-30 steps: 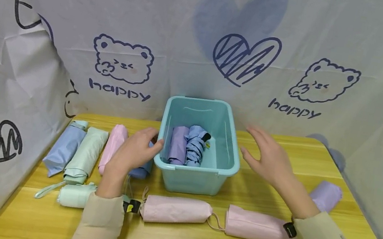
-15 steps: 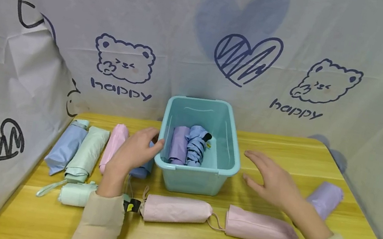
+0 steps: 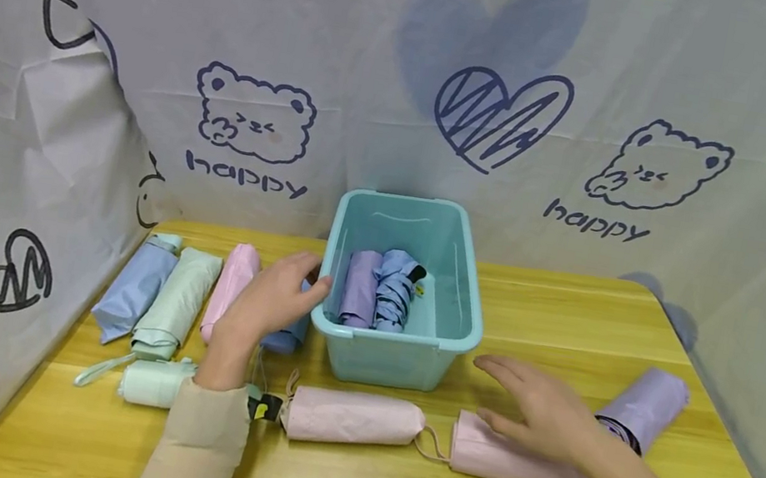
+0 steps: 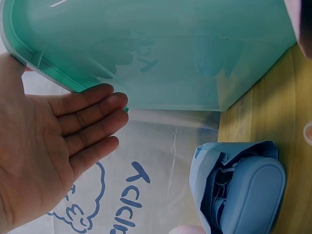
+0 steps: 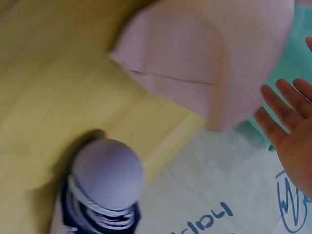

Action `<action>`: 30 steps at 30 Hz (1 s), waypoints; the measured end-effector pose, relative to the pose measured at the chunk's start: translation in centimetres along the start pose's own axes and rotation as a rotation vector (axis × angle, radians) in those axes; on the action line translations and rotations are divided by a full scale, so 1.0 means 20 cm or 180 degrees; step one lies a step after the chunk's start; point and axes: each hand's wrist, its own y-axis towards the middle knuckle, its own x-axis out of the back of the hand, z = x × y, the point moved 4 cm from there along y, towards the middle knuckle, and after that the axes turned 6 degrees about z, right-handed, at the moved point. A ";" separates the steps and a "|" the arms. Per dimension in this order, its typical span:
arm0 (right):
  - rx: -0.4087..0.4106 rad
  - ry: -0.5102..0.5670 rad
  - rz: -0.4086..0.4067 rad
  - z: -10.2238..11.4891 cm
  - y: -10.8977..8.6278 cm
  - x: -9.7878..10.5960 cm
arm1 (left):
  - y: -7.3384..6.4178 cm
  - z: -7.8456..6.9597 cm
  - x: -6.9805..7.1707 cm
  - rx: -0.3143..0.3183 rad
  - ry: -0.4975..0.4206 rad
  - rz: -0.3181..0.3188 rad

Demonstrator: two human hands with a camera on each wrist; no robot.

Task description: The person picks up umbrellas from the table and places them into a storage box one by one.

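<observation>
My left hand rests at the left rim of a light teal plastic bin. In the left wrist view its fingers lie straight along the bin's outer wall, the thumb up by the rim. Inside the bin lie a folded purple umbrella and a blue one with black trim. My right hand, fingers extended, hovers over a folded pink umbrella at front right and holds nothing. The right wrist view shows that pink umbrella close up, somewhat blurred.
Another pink umbrella lies before the bin. Left of it are mint, pale green, blue and pink umbrellas, plus a darker blue one beside the bin. A purple umbrella lies far right. Printed cloth hangs behind.
My right hand has moved away from the bin's right side, toward me and rightward, over the right pink umbrella. My left hand stays at the rim.
</observation>
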 end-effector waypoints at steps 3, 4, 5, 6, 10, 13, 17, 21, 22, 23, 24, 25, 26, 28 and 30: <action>0.0075 0.0009 0.0143 -0.01 -0.03 -0.04 | 0.00 0.00 0.00 0.0009 0.0008 0.0003; 0.0095 -0.0006 0.0182 -0.01 -0.04 -0.06 | 0.00 0.00 0.00 0.0012 0.0013 0.0005; 0.0107 -0.0018 0.0219 -0.01 -0.05 -0.07 | 0.01 0.00 0.00 0.0016 0.0014 0.0007; 0.0120 -0.0028 0.0253 -0.01 -0.06 -0.08 | 0.01 0.00 0.00 0.0021 0.0014 0.0008; 0.0133 0.0026 0.0347 0.00 -0.09 -0.12 | 0.01 0.00 0.00 0.0035 0.0006 0.0010; 0.0134 0.0100 0.0382 0.01 -0.11 -0.14 | 0.01 0.00 0.00 0.0038 0.0002 0.0008; 0.0255 0.0089 0.0334 0.01 -0.14 -0.16 | 0.01 0.00 0.00 0.0040 0.0006 0.0000; 0.0427 0.0119 0.0245 0.02 -0.15 -0.17 | 0.01 0.00 0.01 0.0032 0.0012 -0.0005; 0.0451 0.0129 0.0231 0.02 -0.16 -0.18 | 0.01 0.00 0.00 0.0029 0.0012 -0.0001; 0.0464 0.0152 0.0227 0.02 -0.16 -0.18 | 0.01 0.00 0.00 0.0025 0.0011 0.0002; 0.0470 0.0182 0.0236 0.02 -0.16 -0.18 | 0.01 0.00 0.00 0.0023 0.0006 0.0006; 0.0474 0.0204 0.0242 0.03 -0.16 -0.19 | 0.01 0.00 0.00 0.0022 0.0001 0.0009; 0.0474 0.0217 0.0251 0.03 -0.16 -0.19 | 0.01 0.00 0.00 0.0022 0.0003 0.0009; 0.0487 0.0238 0.0259 0.03 -0.16 -0.19 | 0.01 0.00 0.00 0.0025 0.0001 0.0006; 0.0509 0.0264 0.0255 0.03 -0.16 -0.19 | 0.01 0.00 0.00 0.0027 0.0004 -0.0001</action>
